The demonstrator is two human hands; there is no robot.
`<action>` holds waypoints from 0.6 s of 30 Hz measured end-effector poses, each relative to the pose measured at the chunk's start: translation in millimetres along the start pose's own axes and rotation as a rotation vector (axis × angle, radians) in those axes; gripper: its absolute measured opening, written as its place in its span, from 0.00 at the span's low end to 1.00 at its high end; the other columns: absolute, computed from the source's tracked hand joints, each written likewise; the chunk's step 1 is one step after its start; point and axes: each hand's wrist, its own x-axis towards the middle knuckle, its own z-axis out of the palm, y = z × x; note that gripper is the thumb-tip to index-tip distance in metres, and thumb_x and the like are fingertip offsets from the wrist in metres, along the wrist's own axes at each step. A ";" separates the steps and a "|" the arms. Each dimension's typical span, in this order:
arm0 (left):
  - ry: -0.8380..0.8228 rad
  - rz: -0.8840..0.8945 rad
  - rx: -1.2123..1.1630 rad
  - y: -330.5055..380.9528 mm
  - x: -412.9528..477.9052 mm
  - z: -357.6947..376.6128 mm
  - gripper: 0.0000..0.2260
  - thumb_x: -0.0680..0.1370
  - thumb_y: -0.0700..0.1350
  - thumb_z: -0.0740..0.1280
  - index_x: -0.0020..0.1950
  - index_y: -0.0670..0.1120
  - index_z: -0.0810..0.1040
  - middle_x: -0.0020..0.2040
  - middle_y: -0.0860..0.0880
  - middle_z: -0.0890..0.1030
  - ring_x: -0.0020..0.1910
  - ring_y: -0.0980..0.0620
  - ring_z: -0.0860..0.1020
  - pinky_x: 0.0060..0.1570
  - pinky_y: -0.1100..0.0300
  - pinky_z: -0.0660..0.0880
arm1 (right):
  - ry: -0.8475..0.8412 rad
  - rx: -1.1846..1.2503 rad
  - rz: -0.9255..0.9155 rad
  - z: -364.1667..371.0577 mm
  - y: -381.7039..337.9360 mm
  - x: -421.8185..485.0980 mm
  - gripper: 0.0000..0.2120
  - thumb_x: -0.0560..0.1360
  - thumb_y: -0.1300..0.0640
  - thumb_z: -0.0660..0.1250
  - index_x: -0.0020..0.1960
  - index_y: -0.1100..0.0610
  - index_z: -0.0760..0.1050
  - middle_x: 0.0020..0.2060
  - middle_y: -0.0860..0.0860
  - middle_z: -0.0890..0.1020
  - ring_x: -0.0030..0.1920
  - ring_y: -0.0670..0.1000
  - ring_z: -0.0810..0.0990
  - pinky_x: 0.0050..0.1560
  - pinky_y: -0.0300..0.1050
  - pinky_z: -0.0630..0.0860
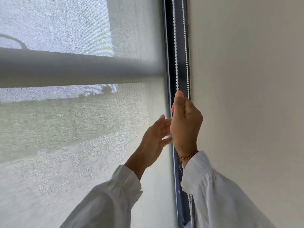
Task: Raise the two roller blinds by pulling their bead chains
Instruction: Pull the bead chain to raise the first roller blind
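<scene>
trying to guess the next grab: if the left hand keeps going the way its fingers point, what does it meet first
The left hand, open, points up and right. First in that line is probably the right hand, closed on the bead chain, with the dark window frame just behind. Depth is unclear, so it may pass in front.

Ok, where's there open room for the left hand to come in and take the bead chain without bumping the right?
Free: the chain strands above the right hand, in the dark channel between blind fabric and wall. Also free in front of the fabric, left of the channel. Crowded: at the right hand's grip, where the open left hand nearly touches it, and below, behind the right sleeve.
</scene>
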 end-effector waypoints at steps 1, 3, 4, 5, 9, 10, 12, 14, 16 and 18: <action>-0.013 0.042 0.010 17.0 0.9 1.4 0.17 0.78 0.54 0.53 0.46 0.50 0.80 0.44 0.53 0.83 0.50 0.52 0.79 0.52 0.56 0.75 | 0.001 -0.004 0.001 -3.8 1.3 -14.9 0.18 0.77 0.52 0.59 0.30 0.54 0.67 0.21 0.41 0.68 0.24 0.40 0.71 0.27 0.28 0.65; -0.007 0.119 0.027 48.7 3.8 8.7 0.15 0.79 0.52 0.52 0.50 0.49 0.78 0.48 0.52 0.82 0.53 0.52 0.79 0.50 0.63 0.76 | 0.014 -0.020 0.010 -14.0 5.6 -44.8 0.18 0.76 0.47 0.57 0.28 0.48 0.63 0.18 0.43 0.66 0.22 0.43 0.67 0.25 0.29 0.60; -0.002 0.151 0.032 62.8 6.1 13.0 0.15 0.79 0.52 0.52 0.52 0.48 0.76 0.50 0.51 0.81 0.55 0.51 0.78 0.52 0.65 0.75 | 0.016 -0.026 0.024 -19.3 7.2 -59.4 0.18 0.75 0.45 0.56 0.27 0.45 0.61 0.17 0.44 0.64 0.21 0.43 0.66 0.24 0.28 0.59; -0.014 0.181 0.030 75.5 8.7 17.9 0.15 0.79 0.51 0.52 0.53 0.48 0.76 0.51 0.51 0.81 0.55 0.51 0.78 0.53 0.64 0.75 | 0.014 -0.031 0.036 -24.2 8.7 -73.5 0.18 0.74 0.42 0.55 0.27 0.44 0.59 0.17 0.46 0.65 0.21 0.42 0.66 0.23 0.27 0.58; 0.023 0.200 -0.100 107.4 8.9 41.8 0.14 0.79 0.51 0.55 0.50 0.44 0.75 0.34 0.51 0.77 0.30 0.55 0.75 0.29 0.65 0.70 | -0.013 -0.112 0.037 -34.5 18.0 -115.6 0.20 0.74 0.34 0.50 0.27 0.42 0.58 0.19 0.43 0.70 0.21 0.37 0.66 0.23 0.23 0.57; 0.133 0.211 -0.084 106.8 9.3 47.2 0.14 0.79 0.51 0.55 0.44 0.44 0.76 0.28 0.51 0.72 0.24 0.56 0.69 0.24 0.64 0.64 | -0.024 -0.138 0.028 -35.2 19.7 -118.7 0.21 0.75 0.34 0.49 0.27 0.43 0.58 0.17 0.45 0.67 0.21 0.37 0.65 0.23 0.24 0.56; 0.353 0.300 0.022 98.0 11.3 56.5 0.18 0.79 0.51 0.55 0.32 0.47 0.72 0.24 0.50 0.65 0.20 0.55 0.61 0.21 0.63 0.58 | -0.053 -0.185 0.027 -34.8 24.3 -117.5 0.21 0.75 0.35 0.49 0.27 0.43 0.57 0.17 0.43 0.61 0.21 0.42 0.64 0.22 0.31 0.55; 0.453 0.415 0.091 89.4 13.7 63.0 0.21 0.78 0.52 0.56 0.25 0.51 0.68 0.22 0.53 0.65 0.21 0.53 0.61 0.25 0.59 0.59 | -0.083 -0.142 0.114 -33.7 31.3 -111.3 0.22 0.75 0.37 0.52 0.26 0.46 0.57 0.19 0.44 0.61 0.23 0.45 0.61 0.25 0.40 0.55; 0.499 0.507 0.155 84.3 16.5 63.7 0.22 0.78 0.53 0.56 0.23 0.52 0.68 0.19 0.54 0.66 0.23 0.52 0.62 0.28 0.55 0.60 | -0.114 0.016 0.284 -32.5 38.3 -103.1 0.21 0.73 0.42 0.57 0.25 0.50 0.61 0.20 0.46 0.64 0.25 0.44 0.62 0.28 0.42 0.59; 0.527 0.559 0.208 77.2 18.1 60.8 0.22 0.78 0.53 0.56 0.23 0.52 0.67 0.19 0.54 0.66 0.23 0.51 0.63 0.29 0.52 0.62 | -0.146 0.168 0.444 -33.1 42.6 -86.8 0.17 0.76 0.51 0.59 0.29 0.50 0.68 0.25 0.44 0.71 0.27 0.42 0.67 0.32 0.38 0.66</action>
